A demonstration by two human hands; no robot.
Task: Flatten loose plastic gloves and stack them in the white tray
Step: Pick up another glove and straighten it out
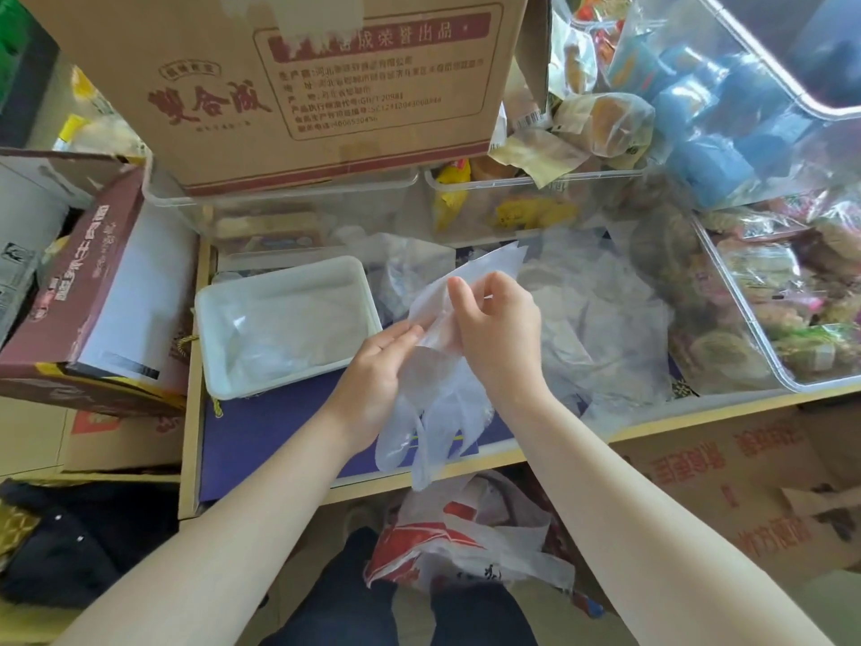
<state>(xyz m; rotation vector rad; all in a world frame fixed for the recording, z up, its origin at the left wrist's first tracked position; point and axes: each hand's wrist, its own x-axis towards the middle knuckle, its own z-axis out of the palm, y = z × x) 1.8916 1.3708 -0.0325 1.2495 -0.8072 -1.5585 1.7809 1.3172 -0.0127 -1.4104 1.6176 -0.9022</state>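
Observation:
A clear plastic glove (435, 412) hangs in the air between my two hands, its fingers pointing down over the front edge of the table. My left hand (372, 370) grips its left side near the cuff. My right hand (496, 328) pinches the cuff end from above. The white tray (219, 366) sits just left of my hands on the blue mat, and flattened clear gloves lie inside it. A heap of loose clear gloves (605, 328) lies to the right of my hands.
A large cardboard box (289, 86) rests on clear bins at the back. Clear bins of packaged snacks (792, 310) fill the right side. A maroon box (93, 296) stands left of the tray. A red-and-white plastic bag (466, 543) lies on the floor below the table edge.

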